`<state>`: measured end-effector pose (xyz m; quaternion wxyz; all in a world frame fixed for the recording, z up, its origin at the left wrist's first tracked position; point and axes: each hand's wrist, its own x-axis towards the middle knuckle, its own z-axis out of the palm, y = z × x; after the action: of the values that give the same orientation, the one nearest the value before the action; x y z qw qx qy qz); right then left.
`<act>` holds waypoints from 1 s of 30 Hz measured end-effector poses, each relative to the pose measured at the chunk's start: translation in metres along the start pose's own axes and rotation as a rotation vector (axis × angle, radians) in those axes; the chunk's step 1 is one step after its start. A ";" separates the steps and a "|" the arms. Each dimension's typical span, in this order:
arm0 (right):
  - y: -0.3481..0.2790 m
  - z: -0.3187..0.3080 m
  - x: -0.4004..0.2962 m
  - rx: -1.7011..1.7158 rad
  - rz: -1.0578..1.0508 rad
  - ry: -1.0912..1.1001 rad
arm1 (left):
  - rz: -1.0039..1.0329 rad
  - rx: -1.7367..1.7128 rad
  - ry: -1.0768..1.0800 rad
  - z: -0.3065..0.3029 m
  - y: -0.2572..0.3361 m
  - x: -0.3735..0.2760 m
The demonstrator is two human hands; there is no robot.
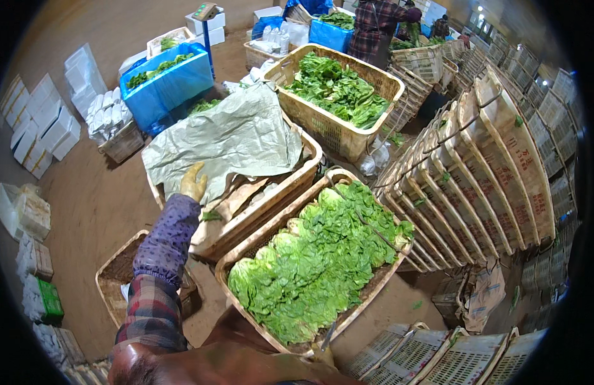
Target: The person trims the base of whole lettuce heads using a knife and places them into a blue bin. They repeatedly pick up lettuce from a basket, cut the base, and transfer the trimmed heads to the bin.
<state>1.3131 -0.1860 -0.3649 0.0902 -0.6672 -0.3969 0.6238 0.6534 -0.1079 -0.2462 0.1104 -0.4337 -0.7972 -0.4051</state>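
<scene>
My left hand (193, 182), in a yellowish glove, has its fingers apart and empty at the near edge of a pale grey-green plastic sheet (229, 137); whether it touches the sheet is unclear. That sheet covers most of a plastic crate (258, 211), with brown paper showing under it. Low in the view, my right hand (323, 355) is mostly hidden at the near rim of another crate (258, 327); a knife's blade (329, 335) sticks up from it. Packed rows of leafy green lettuce (316, 255) fill this crate, and a thin dark cord lies over its far right part.
Another crate (326, 122) of leafy greens stands beyond, beside a blue-lined box (169, 86). Stacked crates (470, 183) lean at the right. A small crate (111, 250) sits below my left arm. Farther back, a person in a plaid top (376, 31) stands among crates.
</scene>
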 end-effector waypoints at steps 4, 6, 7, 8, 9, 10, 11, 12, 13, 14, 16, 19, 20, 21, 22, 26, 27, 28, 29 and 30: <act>-0.019 0.012 -0.001 0.001 0.063 0.096 | 0.000 0.075 -0.015 0.032 -0.057 0.096; -0.025 0.020 -0.003 0.015 0.096 0.153 | -0.068 0.229 -0.090 0.060 -0.078 0.134; -0.023 0.026 -0.006 0.035 0.108 0.199 | -0.144 0.341 -0.154 0.075 -0.058 0.147; -0.026 0.033 -0.010 0.046 0.126 0.232 | -0.225 0.468 -0.204 0.090 -0.047 0.156; -0.029 0.039 -0.014 0.043 0.155 0.255 | -0.304 0.498 -0.269 0.117 -0.051 0.143; -0.034 0.046 -0.013 0.041 0.174 0.280 | -0.382 0.531 -0.335 0.149 -0.062 0.120; -0.042 0.050 -0.014 0.027 0.192 0.300 | -0.338 0.512 -0.520 0.197 -0.081 0.070; -0.050 0.055 -0.013 0.017 0.210 0.307 | -0.288 0.479 -0.696 0.227 -0.082 0.032; -0.061 0.056 -0.010 0.005 0.228 0.320 | -0.291 0.552 -0.938 0.256 -0.078 -0.006; -0.056 0.064 -0.031 0.059 0.270 0.412 | -0.276 0.339 -0.979 0.256 -0.001 -0.012; -0.065 0.062 -0.030 0.054 0.270 0.413 | -0.136 0.151 -0.942 0.243 -0.024 -0.019; -0.053 0.059 -0.049 0.088 0.271 0.440 | -0.272 0.000 -1.080 0.194 -0.016 0.043; -0.052 0.060 -0.057 0.099 0.283 0.452 | -0.516 -0.174 -1.045 0.146 0.038 0.076; -0.049 0.060 -0.065 0.106 0.301 0.458 | -0.557 -0.252 -1.045 0.115 0.068 0.085; -0.053 0.058 -0.070 0.103 0.308 0.462 | -0.609 -0.337 -1.027 0.079 0.095 0.093; -0.014 0.049 -0.059 0.075 0.378 0.434 | -0.223 -0.389 -1.213 0.006 0.086 -0.028; 0.011 0.050 -0.058 -0.006 0.429 0.348 | -0.169 -0.330 -1.271 0.000 0.066 -0.085; 0.041 0.034 -0.047 -0.129 0.473 0.246 | -0.215 -0.270 -1.332 -0.015 0.068 -0.121; 0.031 0.034 -0.050 -0.124 0.431 0.227 | -0.232 -0.194 -1.377 -0.027 0.071 -0.150; 0.015 0.037 -0.062 -0.110 0.401 0.217 | -0.102 -0.215 -1.252 -0.024 0.031 -0.200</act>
<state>1.2920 -0.2498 -0.3349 -0.0299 -0.7997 -0.2776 0.5315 0.7933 -0.2370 -0.3187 -0.4400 -0.5586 -0.6852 -0.1574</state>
